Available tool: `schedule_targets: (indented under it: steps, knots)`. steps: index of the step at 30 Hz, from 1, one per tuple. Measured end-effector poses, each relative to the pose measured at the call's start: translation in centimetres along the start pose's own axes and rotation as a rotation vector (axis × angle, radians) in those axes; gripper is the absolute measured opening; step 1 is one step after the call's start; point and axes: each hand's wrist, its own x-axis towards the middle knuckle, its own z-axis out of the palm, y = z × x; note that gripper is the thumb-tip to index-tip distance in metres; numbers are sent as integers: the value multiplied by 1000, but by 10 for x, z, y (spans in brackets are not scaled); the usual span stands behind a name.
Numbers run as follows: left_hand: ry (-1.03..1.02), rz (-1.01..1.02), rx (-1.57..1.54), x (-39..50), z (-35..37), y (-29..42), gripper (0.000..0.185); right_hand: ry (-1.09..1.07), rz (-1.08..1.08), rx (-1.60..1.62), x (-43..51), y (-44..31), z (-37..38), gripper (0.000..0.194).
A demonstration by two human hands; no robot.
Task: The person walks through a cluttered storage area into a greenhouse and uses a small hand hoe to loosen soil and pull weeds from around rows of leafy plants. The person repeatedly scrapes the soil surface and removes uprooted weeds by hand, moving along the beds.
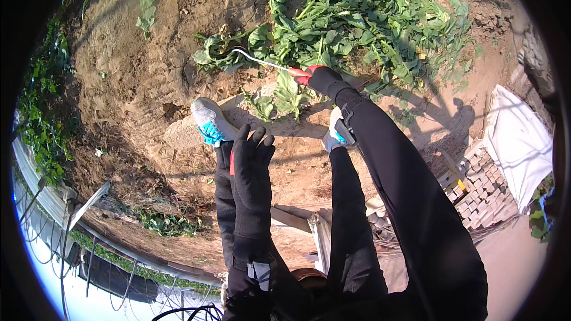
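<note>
My right hand (324,79), in a black glove with red parts, grips the orange handle of a sickle-like hand tool (263,61). Its thin, curved metal end reaches left into wilted leaves (214,52) at the edge of a heap of cut leafy greens (357,26). Loose leaves (287,96) lie on the soil just below the tool. Over my left shin, my left hand (252,169) wears a similar glove. Its fingers are extended and slightly apart, holding nothing.
My grey shoes with blue laces (212,122) stand on uneven bare soil (134,80). Green plants (44,111) grow along the left rim. Stacked bricks (486,191) and a white sheet (517,142) are at the right. A wooden piece (320,236) lies near my legs.
</note>
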Motion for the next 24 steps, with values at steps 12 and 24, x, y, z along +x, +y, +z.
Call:
schedule_targets:
  steps: [12, 24]
  knots:
    - [-25, 8, -10, 1, 2, 1, 47, 274, 313, -238, -165, 200, -147, 54]
    - [-175, 40, 84, -4, 8, -16, 49, 574, 677, 934, -284, 243, -187, 33]
